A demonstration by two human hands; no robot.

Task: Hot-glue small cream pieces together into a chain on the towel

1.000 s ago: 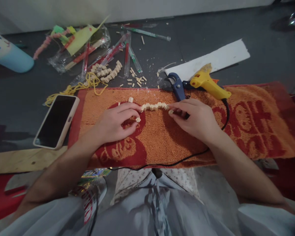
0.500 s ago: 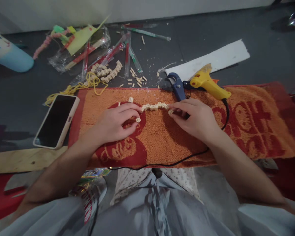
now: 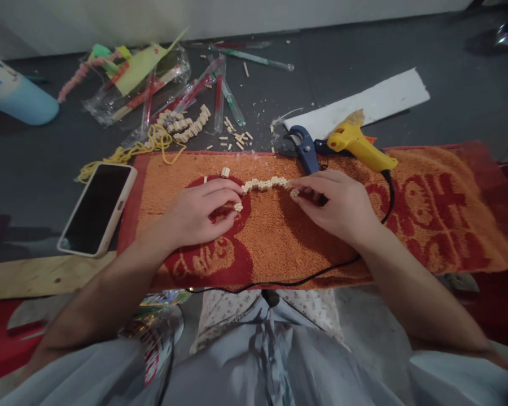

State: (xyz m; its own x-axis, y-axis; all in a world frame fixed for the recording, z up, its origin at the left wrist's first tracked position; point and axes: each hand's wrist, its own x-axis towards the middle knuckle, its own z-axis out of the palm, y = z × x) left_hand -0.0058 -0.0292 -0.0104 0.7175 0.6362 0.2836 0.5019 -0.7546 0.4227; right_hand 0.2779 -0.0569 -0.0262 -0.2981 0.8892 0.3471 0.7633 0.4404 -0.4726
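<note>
On the orange towel (image 3: 275, 237) stands a wavy row of short pale wooden stick pieces (image 3: 266, 184), bunched into small clusters. My left hand (image 3: 205, 208) has its curved fingertips at the row's left end, and a small stick cluster (image 3: 237, 207) shows between its fingers and thumb. At the right end, the fingers of my right hand (image 3: 336, 200) close on the row; another small cluster (image 3: 294, 193) peeks out by its thumb. Whether these clusters join the row is hidden. A loose stick bundle (image 3: 225, 172) sits behind my left hand.
Beyond my right hand lie blue-handled cutters (image 3: 305, 151) and a yellow glue gun (image 3: 358, 144), its black cord (image 3: 322, 276) crossing the towel. A phone (image 3: 96, 208) is at left. Further back are stick bundles (image 3: 192, 125), yellow string (image 3: 131, 151), plastic tubes (image 3: 219, 93) and a white board (image 3: 372, 101).
Both hands keep nearly the same place. The left end of the row and the fingertips there have shifted very slightly.
</note>
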